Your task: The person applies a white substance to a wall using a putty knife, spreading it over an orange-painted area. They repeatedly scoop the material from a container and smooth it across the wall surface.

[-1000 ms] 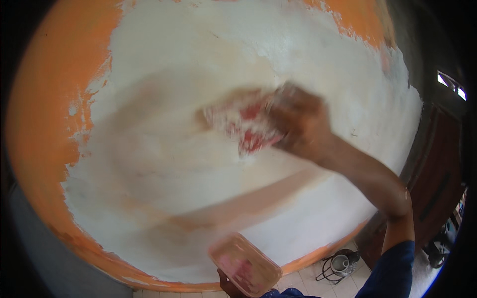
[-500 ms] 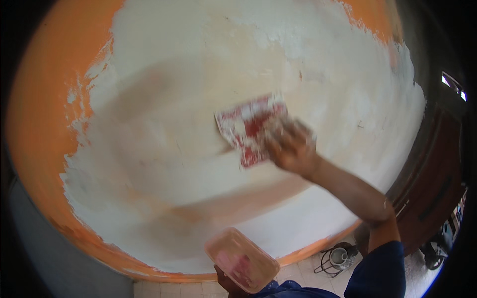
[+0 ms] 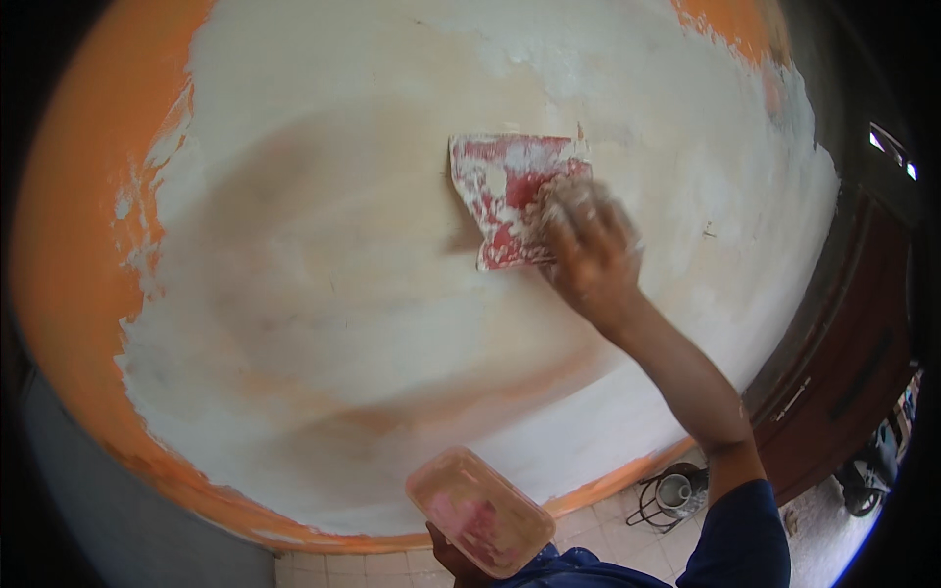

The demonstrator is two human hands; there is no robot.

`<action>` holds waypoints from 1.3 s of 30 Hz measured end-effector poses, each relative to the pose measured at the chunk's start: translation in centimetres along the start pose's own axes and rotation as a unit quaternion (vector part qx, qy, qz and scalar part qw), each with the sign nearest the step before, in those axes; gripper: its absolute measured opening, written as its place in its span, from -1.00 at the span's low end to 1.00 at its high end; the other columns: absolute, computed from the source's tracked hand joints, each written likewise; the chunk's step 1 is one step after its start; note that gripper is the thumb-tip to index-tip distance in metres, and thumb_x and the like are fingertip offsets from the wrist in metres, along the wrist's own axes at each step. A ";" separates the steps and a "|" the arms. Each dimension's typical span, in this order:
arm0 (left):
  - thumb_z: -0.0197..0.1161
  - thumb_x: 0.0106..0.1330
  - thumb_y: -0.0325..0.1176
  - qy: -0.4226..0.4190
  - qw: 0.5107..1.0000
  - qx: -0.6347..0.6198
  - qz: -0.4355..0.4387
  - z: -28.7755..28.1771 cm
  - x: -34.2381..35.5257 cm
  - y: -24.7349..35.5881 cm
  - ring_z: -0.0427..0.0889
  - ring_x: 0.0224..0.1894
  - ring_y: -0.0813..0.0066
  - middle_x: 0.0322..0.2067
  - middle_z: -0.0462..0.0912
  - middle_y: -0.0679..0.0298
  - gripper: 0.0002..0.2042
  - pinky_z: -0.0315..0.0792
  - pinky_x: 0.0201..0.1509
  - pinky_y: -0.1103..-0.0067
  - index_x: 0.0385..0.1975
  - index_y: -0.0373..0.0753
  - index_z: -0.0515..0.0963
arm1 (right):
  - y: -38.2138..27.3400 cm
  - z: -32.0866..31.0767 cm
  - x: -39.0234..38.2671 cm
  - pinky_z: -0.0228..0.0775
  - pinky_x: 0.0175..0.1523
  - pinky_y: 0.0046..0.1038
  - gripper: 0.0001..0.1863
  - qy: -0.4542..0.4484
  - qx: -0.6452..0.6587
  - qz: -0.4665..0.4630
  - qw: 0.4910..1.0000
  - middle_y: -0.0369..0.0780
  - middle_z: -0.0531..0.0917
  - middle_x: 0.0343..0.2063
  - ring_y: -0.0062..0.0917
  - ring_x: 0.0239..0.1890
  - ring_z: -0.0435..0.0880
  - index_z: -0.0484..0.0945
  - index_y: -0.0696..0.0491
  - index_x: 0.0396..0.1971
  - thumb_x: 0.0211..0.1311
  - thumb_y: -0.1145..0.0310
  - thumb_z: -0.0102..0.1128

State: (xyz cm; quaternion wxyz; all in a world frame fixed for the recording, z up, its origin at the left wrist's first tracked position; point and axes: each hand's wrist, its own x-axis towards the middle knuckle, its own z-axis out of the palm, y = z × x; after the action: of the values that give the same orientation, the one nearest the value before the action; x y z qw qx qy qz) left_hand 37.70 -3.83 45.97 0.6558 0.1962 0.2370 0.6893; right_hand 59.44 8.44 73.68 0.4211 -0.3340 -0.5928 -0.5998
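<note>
My right hand [image 3: 593,245], smeared with white paste, grips a red putty scraper [image 3: 520,191] that is streaked with the same paste. The scraper's wide blade lies at the wall [image 3: 392,294], which is coated in uneven white and cream filler with orange paint around its edges. Low in the picture, my left hand [image 3: 451,559] holds a shallow rectangular plastic tub [image 3: 480,514], pinkish and tilted. Pink and whitish smears show on the tub. Most of the left hand's fingers are hidden under it.
Pale floor tiles [image 3: 608,534] run along the wall's foot. A round grey container on a dark wire stand [image 3: 671,493] stands at the lower right. Beyond it are a dark reddish door-like panel [image 3: 833,392] and a wheeled thing [image 3: 863,495]. A grey surface [image 3: 127,490] borders the lower left.
My right hand has moved the scraper up and a little to the right across the wall. The tub in my left hand has stayed nearly in place. The view has shifted slightly.
</note>
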 end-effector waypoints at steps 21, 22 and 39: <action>-0.24 0.36 0.03 -0.041 0.996 -0.062 -0.050 -2.2 0.8 -0.9 0.41 0.01 0.25 -0.01 0.36 0.21 -0.53 0.40 0.05 0.31 0.14 -0.12 0.19 | 3.1 -7.5 1.3 0.49 -0.33 -0.53 -0.55 -0.063 0.113 0.143 0.981 -0.20 0.64 -0.33 -0.45 -0.43 0.60 0.62 0.08 -0.30 -0.30 0.76 0.10; -0.23 0.35 0.02 -0.045 0.997 -0.050 -0.045 -2.5 0.8 -0.9 0.41 0.01 0.26 -0.01 0.36 0.22 -0.53 0.40 0.05 0.31 0.14 -0.12 0.18 | 4.1 -6.1 2.2 0.49 -0.33 -0.53 -0.53 0.004 0.086 0.131 0.988 -0.20 0.64 -0.35 -0.43 -0.44 0.59 0.62 0.09 -0.29 -0.30 0.79 0.07; -0.28 0.38 0.01 -0.060 0.997 -0.040 -0.035 -1.1 0.5 -0.4 0.39 0.02 0.23 0.00 0.35 0.20 -0.52 0.34 0.12 0.33 0.16 -0.15 0.16 | -4.2 -4.8 -3.2 0.35 -0.54 -0.50 -0.61 -0.094 0.242 0.199 0.945 -0.20 0.49 -0.63 -0.40 -0.61 0.47 0.57 0.14 -0.46 -0.54 0.62 0.11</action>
State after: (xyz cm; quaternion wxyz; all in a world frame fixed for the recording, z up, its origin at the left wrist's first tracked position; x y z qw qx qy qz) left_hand 37.36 -3.37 44.85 0.7000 0.2022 0.1757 0.6620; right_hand 57.49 3.75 68.65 0.5428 -0.3876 -0.6785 -0.3080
